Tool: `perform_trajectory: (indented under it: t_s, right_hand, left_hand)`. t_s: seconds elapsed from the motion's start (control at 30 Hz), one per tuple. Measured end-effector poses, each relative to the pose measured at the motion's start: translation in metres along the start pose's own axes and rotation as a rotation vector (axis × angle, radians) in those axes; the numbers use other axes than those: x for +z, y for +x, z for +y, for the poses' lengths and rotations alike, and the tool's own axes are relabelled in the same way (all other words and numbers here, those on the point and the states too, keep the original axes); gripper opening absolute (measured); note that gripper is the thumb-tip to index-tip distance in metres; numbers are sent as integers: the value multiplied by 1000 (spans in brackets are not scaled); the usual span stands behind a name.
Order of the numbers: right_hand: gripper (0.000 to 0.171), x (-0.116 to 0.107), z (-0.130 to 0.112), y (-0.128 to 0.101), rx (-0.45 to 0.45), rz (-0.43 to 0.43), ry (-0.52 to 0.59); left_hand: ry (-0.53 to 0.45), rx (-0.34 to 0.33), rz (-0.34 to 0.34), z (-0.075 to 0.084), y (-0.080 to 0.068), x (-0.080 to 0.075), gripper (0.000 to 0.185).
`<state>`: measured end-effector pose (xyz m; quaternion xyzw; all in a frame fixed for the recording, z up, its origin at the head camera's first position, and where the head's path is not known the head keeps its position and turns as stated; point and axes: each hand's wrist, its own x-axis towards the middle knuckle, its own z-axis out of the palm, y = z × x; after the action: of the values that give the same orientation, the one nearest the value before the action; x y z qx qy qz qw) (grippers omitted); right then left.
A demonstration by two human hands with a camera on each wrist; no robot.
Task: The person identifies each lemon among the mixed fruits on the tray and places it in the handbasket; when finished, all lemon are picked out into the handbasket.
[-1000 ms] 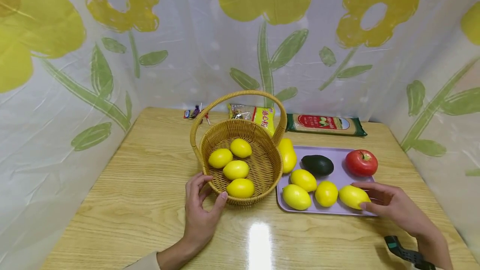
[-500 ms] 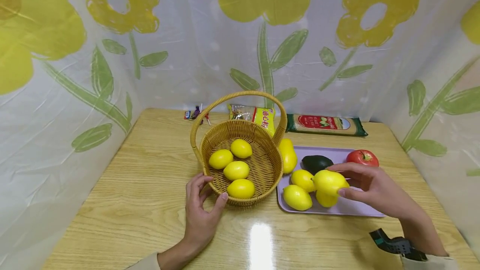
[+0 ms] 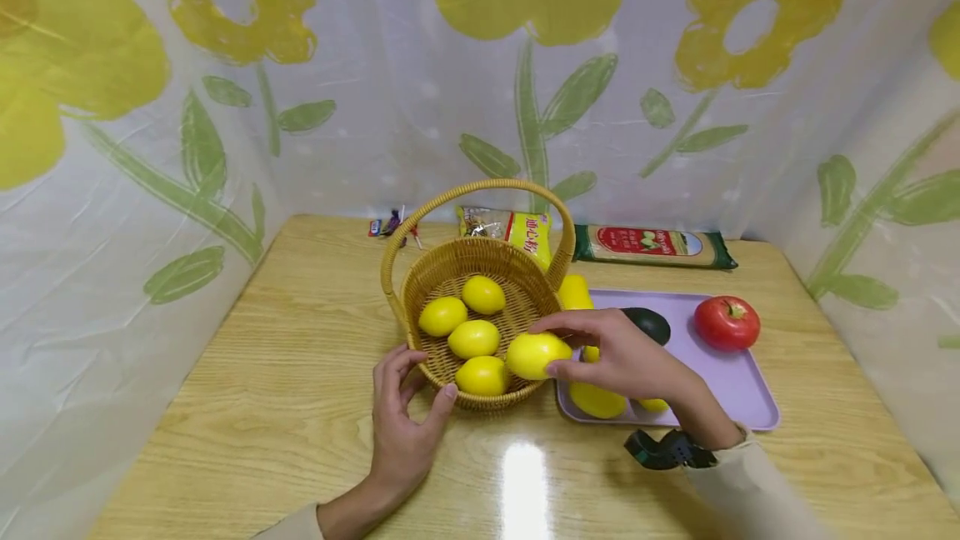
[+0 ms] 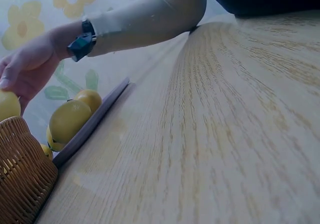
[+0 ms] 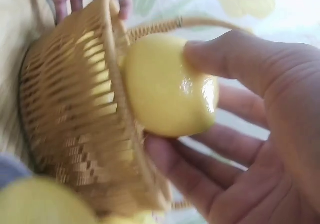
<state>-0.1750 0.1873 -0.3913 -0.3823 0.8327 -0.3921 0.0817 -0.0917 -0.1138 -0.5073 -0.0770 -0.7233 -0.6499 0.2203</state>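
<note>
Pinched between thumb and fingers, one yellow lemon (image 3: 536,356) is grasped by the right hand (image 3: 626,352), with the thumb set against its near side and a fingertip against the far side. It is poised over the right part of the wicker basket (image 3: 480,255), close to the rim; whether the rim is touched cannot be told. The basket's near-left rim is held by the left hand (image 3: 405,432), thumb at the front and fingers bent along the side. Four lemons (image 3: 473,340) are contained in the basket, while more yellow fruit (image 3: 597,401), partly hidden by the right hand, is borne on the purple tray (image 3: 738,390), where a dark avocado (image 3: 648,325) and a red fruit (image 3: 727,323) can also be made out.

By its hard gloss, clearest in the right wrist view, the lemon may be judged stiff, light and not easily bruised, though its weight cannot be seen. Slipping is the likelier trouble, since the skin looks smooth and the ends taper. It is best taken across its fuller middle, with thumb and fingers opposed, and little squeeze should be needed. Some give may be expected in the wicker, and the basket could be shifted by a knock, so a steady hold at the rim is advised
</note>
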Motion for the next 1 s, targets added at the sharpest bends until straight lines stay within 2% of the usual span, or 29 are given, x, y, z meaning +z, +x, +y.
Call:
perform_trajectory:
  t_s: [0.23,0.37,0.6,0.7,0.8,0.9,1.0]
  right_hand:
    - [44,22,-19,32,-61,-107,-53]
    - [44,35,-30,45,-100,-116,-84]
    - [44,54,-32,55,-91,-127,-131]
    - [47,57,-31,54,-70,-114,-27]
    - [47,50,-26,44,-47,-60,160]
    - [46,37,-14,25,-45,1,298]
    - [45,19,2,-2,-36,61,372]
  left_hand:
    - [3,-1,-4,0,1,-2,52]
    - [6,18,9,-1,1,-2,51]
    - [8,11,17,-1,0,-3,51]
    - [6,3,11,-1,0,-3,51]
    - [2,-4,0,-1,1,-2,52]
    - [0,-17,-6,-1,1,-2,53]
    - [-1,-27,-2,1,1,-1,53]
